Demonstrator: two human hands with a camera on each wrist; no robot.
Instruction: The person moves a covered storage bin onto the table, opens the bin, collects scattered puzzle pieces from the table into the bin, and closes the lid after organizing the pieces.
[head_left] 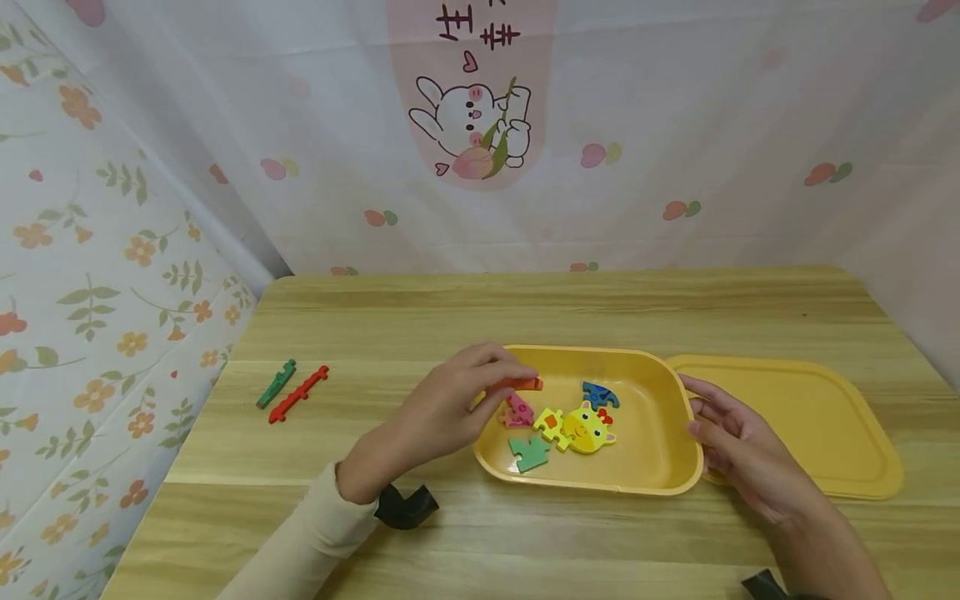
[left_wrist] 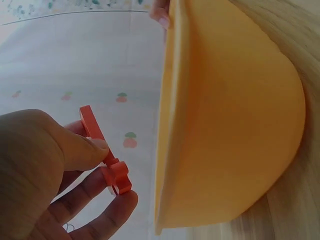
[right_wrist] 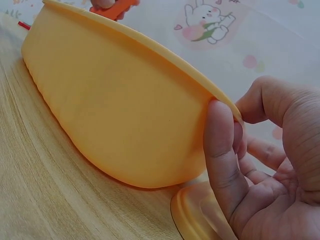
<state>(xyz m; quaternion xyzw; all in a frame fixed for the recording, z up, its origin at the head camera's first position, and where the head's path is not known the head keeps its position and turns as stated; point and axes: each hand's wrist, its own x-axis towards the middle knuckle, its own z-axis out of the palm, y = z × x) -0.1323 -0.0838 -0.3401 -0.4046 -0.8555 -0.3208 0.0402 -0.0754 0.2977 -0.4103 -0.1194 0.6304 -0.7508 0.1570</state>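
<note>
My left hand (head_left: 450, 404) pinches an orange puzzle piece (left_wrist: 102, 142) between thumb and fingers, above the left end of a yellow plastic box (head_left: 660, 454). At the box's right end my right hand (head_left: 750, 450) grips the rim, thumb on one side and fingers on the other, as the right wrist view shows. Inside the box lie a yellow animal-head piece (head_left: 588, 429), a yellow piece with an orange patch (head_left: 551, 427), a green piece (head_left: 529, 454), a blue piece (head_left: 600, 395) and a pink piece (head_left: 517, 412), which the left hand partly overlaps.
A yellow lid (head_left: 810, 425) lies flat on the wooden table (head_left: 375, 325) right of the box, partly behind the right hand. Toward the table's left side lie a red puzzle piece (head_left: 298, 395) and a green puzzle piece (head_left: 277, 384). A printed curtain (head_left: 637, 100) hangs behind the table.
</note>
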